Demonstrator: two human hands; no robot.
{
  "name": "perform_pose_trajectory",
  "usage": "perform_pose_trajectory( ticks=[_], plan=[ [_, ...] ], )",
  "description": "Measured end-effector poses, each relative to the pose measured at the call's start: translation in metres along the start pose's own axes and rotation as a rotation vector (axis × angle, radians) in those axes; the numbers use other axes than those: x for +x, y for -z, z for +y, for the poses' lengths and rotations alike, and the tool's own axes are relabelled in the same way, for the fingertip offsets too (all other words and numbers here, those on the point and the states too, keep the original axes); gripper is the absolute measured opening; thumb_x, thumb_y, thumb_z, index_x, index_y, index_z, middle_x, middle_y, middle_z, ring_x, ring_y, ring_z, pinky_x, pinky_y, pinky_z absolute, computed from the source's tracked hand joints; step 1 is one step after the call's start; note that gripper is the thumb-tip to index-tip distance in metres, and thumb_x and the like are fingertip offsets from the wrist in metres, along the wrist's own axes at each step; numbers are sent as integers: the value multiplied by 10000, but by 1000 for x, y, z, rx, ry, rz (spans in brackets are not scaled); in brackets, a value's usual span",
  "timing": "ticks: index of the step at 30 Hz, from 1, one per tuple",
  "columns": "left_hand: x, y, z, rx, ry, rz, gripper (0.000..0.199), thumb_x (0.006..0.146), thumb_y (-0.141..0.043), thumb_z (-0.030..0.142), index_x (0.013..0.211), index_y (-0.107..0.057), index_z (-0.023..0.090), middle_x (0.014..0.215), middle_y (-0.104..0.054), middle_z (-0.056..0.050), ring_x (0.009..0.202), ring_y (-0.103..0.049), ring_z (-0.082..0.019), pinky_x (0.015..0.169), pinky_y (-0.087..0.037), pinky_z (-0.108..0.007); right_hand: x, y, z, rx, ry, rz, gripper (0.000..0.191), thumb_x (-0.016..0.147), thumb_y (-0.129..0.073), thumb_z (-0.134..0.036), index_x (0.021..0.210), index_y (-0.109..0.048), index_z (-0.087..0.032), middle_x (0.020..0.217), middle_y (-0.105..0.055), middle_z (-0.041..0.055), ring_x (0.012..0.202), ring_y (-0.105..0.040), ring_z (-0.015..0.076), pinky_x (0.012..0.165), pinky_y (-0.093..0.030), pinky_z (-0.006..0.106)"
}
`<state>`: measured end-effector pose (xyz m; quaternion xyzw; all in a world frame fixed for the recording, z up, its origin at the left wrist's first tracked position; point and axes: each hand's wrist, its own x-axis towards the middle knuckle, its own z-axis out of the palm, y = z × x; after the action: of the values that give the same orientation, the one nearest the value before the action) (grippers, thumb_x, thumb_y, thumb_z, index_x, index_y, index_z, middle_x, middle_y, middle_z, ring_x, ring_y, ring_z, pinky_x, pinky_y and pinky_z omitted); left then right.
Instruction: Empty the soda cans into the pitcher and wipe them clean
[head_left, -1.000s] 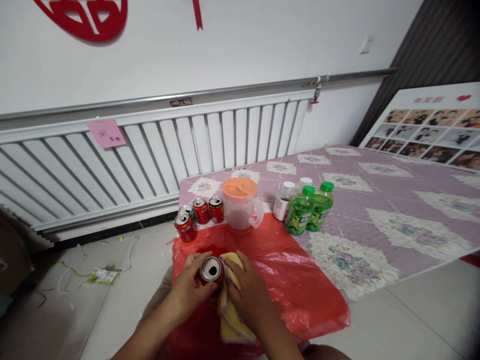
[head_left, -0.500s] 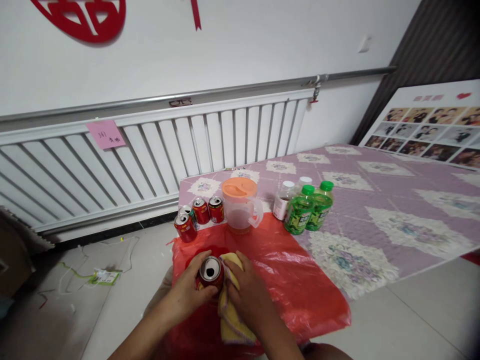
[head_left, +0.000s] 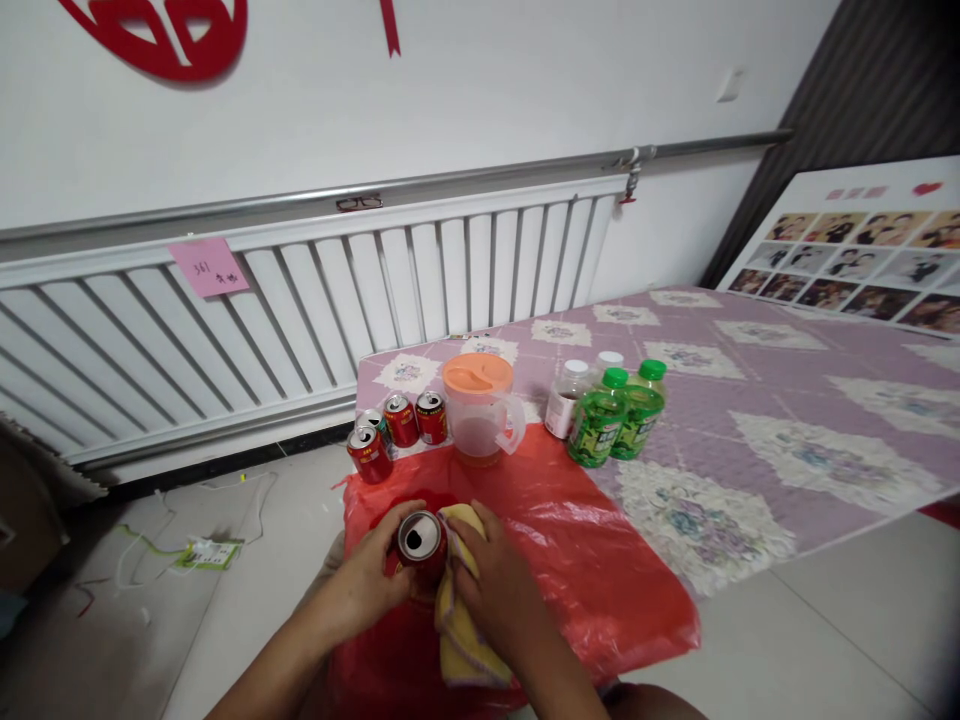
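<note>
An opened red drink can (head_left: 420, 540) stands upright between my hands, its top facing me. My left hand (head_left: 375, 575) is wrapped round the can's left side. In my right hand (head_left: 495, 580) is a yellow cloth (head_left: 469, 640) with a purple edge, pressed against the can's right side. The cloth hangs down below my fingers. Under both hands lies a red plastic sheet (head_left: 592, 560) over the near part of the table. The can's lower part is partly hidden by my fingers.
Several opened cans (head_left: 370, 454) stand at the table's left edge, beside a clear pitcher (head_left: 480, 420) with an orange lid. Right of it are green-capped bottles (head_left: 598, 425) and white-capped bottles (head_left: 566, 405). A white radiator (head_left: 420, 270) runs behind the flowered tablecloth (head_left: 675, 400).
The can has turned in my left hand, so its opening has shifted toward the left. My right hand keeps the cloth against its side.
</note>
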<state>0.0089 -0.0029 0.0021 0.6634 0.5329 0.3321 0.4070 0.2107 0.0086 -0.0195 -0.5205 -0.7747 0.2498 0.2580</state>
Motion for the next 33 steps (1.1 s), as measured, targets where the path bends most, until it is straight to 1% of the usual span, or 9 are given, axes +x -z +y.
perform_pose_trajectory(
  ticks=[5,7,10,13,17,21,27,30,33],
  plan=[
    [0,-6,-3,84,-8,93,676,705,-639,144,1356,-501,262,1429,-479,-79,1351,-427,-282,1161,-318,-469,1,-1,0,-11,15,17,496,851,-535,-136,1340,-580,-205,1468,-412,174,1356,-436,304,1103,-396,439],
    [2,-10,-7,114,-31,147,637,705,-669,184,1326,-546,255,1319,-528,-92,1267,-488,-287,1108,-382,-473,0,-2,1,-17,43,28,499,843,-537,-126,1334,-585,-200,1473,-407,171,1367,-420,302,1111,-389,440],
    [4,-12,-9,124,-52,170,629,691,-660,172,1309,-566,241,1180,-578,-90,1145,-556,-274,1032,-450,-466,-2,-4,2,-6,113,74,504,849,-528,-129,1345,-572,-212,1499,-379,156,1394,-380,292,1126,-370,449],
    [3,-11,-7,75,-25,164,710,683,-660,153,1367,-487,239,1290,-564,-95,1232,-525,-280,1093,-396,-478,-3,-4,3,6,130,96,506,861,-524,-148,1360,-557,-223,1518,-359,151,1401,-369,294,1123,-371,464],
    [1,-8,-6,-3,32,112,776,685,-621,107,1413,-384,237,1376,-542,-95,1287,-511,-265,1138,-354,-480,-2,-2,1,-2,42,41,505,838,-538,-125,1333,-585,-212,1485,-403,176,1359,-432,316,1095,-401,468],
    [1,-4,-7,-21,2,43,783,670,-579,54,1406,-385,241,1427,-512,-95,1338,-470,-250,1167,-325,-467,0,-1,-2,-5,-2,23,497,828,-541,-111,1309,-606,-219,1469,-427,176,1336,-462,316,1080,-415,459],
    [1,-1,3,-117,3,-36,676,683,-550,59,1325,-467,255,1421,-520,-56,1322,-482,-229,1154,-353,-428,-2,-4,3,22,94,94,520,833,-514,-116,1339,-578,-218,1498,-403,144,1395,-380,294,1122,-371,469],
    [0,-3,5,-117,17,-65,672,712,-544,72,1349,-447,263,1430,-512,-54,1318,-483,-234,1134,-377,-425,-2,-6,4,26,105,136,524,829,-512,-122,1334,-578,-243,1500,-412,121,1389,-385,288,1114,-381,482],
    [-1,-7,4,-86,24,-52,715,724,-622,128,1390,-396,260,1443,-487,-77,1319,-477,-265,1126,-380,-446,0,-4,2,16,55,78,556,794,-529,-91,1321,-591,-259,1468,-448,119,1351,-440,288,1090,-408,467]
  ],
)
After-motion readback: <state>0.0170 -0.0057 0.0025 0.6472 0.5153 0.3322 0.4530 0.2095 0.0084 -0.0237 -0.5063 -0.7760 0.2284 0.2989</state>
